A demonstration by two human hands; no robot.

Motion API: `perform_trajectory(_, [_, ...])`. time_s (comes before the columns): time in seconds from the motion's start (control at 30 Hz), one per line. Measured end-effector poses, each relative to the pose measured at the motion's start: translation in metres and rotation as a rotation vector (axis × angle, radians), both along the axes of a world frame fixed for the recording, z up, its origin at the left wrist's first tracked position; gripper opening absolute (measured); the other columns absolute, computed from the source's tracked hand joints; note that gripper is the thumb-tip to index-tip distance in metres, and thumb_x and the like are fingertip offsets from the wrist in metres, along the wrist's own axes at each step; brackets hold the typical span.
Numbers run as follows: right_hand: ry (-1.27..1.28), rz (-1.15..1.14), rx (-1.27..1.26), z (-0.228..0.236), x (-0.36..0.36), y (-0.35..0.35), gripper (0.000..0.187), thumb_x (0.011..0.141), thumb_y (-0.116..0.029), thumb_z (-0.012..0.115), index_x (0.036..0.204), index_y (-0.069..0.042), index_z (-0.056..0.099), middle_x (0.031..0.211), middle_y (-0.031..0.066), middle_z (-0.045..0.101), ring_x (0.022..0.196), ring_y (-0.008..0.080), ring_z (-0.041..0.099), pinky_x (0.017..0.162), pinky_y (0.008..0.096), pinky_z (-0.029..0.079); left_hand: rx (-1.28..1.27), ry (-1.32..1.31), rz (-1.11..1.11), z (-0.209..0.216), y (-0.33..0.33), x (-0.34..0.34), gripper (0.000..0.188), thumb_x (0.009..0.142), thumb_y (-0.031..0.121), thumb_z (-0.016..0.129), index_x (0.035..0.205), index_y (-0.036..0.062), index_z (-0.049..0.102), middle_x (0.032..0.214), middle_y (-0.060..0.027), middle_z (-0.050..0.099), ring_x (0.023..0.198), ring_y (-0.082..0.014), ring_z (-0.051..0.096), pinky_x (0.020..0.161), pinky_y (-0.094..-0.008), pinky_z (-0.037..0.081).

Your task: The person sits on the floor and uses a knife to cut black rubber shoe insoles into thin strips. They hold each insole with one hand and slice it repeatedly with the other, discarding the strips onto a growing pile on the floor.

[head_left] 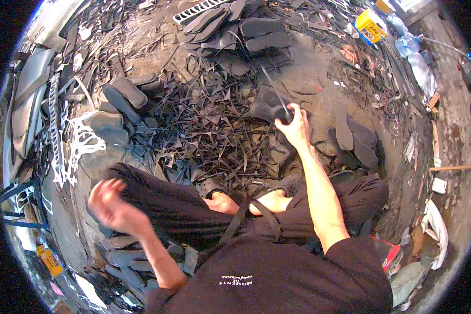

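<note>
Seated worker on a workshop floor (319, 83), seen from above. The right hand (294, 125) is reaching forward at full arm's length and is closing around a dark tool handle (283, 112), from which a thin dark blade or rod (272, 86) is projecting up and away from the person. The tool's long axis is running roughly fore-and-aft, leaning slightly to the person's left, so that its tip is pointing toward the far edge of the floor. Directly under and just left of this grip a dark rubber sole (264, 107) is lying, its long axis crossing that of the tool at a shallow angle; whether the tool is touching it cannot be told.

The left hand (107, 201) is hanging over the left knee, blurred, and well apart from the sole; whether its fingers are spread or curled on anything cannot be told. It is nearest to a small stack of grey soles (121, 250) lying by the person's left hip. The right hand is therefore much the nearer of the two to the sole.

A heap of dark offcut strips (209, 131) is filling the middle of the floor between the knees and the sole. More finished soles (261, 34) are lying toward the far edge, and a yellow box (369, 26) is sitting at the far right corner.
</note>
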State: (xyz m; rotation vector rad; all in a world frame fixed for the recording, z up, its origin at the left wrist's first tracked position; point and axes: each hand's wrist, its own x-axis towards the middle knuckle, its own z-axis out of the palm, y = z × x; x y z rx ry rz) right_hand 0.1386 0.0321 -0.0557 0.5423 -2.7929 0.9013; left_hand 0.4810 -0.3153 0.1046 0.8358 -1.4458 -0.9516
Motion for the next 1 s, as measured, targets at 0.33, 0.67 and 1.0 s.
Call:
perform_trajectory(0.33, [-0.190, -0.019, -0.124, -0.014, 0.038, -0.072, 0.055, 0.082, -0.031, 0.090, 0.124, -0.003, 0.069, 0.112, 0.0193, 0.071, 0.110, 0.0373, 0.070, 0.096, 0.0463, 0.056, 0.051, -0.788, -1.065, -0.077, 0.084, -0.155, 0.083, 0.093, 0.042, 0.081, 0.157, 0.0022, 0.046, 0.157, -0.0262, 0.051, 0.149, -0.0399, 0.047, 0.124, -0.0463, 0.038])
perform_trajectory(0.67, [-0.572, -0.157, -0.106, -0.104, 0.072, -0.103, 0.079, 0.075, -0.037, 0.094, 0.137, -0.001, 0.064, 0.121, 0.0223, 0.075, 0.114, 0.0379, 0.072, 0.101, 0.0461, 0.057, 1.169, -0.311, -0.812, -0.153, 0.088, -0.165, 0.031, 0.102, 0.026, 0.070, 0.125, 0.0062, 0.064, 0.116, -0.0082, 0.071, 0.103, -0.0222, 0.069, 0.088, -0.0372, 0.057])
perform_trajectory(1.0, [-0.439, 0.398, -0.347, 0.109, 0.132, -0.129, 0.027, 0.091, -0.020, 0.081, 0.112, -0.005, 0.075, 0.113, 0.0196, 0.075, 0.105, 0.0370, 0.073, 0.090, 0.0397, 0.057, 1.044, -0.056, -0.686, -0.110, 0.063, -0.167, 0.078, 0.091, 0.038, 0.088, 0.151, 0.0043, 0.051, 0.136, -0.0082, 0.064, 0.111, -0.0206, 0.067, 0.093, -0.0392, 0.056])
